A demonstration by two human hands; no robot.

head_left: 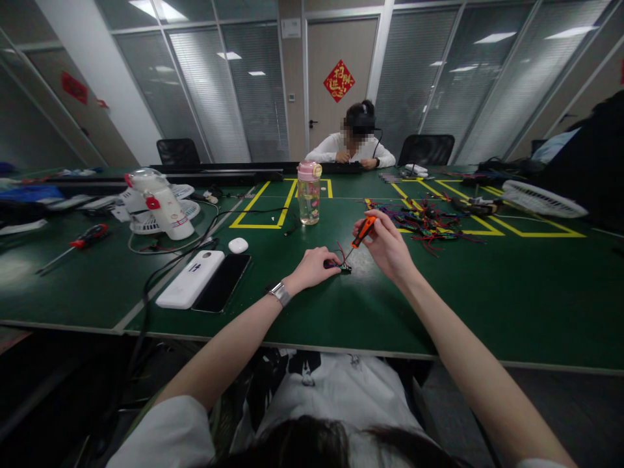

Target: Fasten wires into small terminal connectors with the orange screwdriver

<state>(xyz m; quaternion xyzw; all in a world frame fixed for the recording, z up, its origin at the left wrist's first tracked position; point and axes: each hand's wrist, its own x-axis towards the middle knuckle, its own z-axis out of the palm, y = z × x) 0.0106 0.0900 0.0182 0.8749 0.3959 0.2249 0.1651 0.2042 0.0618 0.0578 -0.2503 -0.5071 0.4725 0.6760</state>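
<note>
My right hand (389, 246) is closed around the orange and black handle of a screwdriver (365, 229). Its thin shaft slants down and left, and the tip reaches a small dark wired part (346, 268) on the green table. My left hand (316, 268) rests on the table with its fingers pinching that part and its wires at the left end. Thin red and purple wires curl up from it between the two hands. The fingers hide some of the part, so its exact kind cannot be made out.
Left of my hands lie a white power bank (191, 281), a black phone (221, 283) and a white earbud case (238, 246). A pink-lidded bottle (309, 195) stands ahead. A heap of wired parts (424, 218) spreads at right. Another person (351, 146) sits opposite.
</note>
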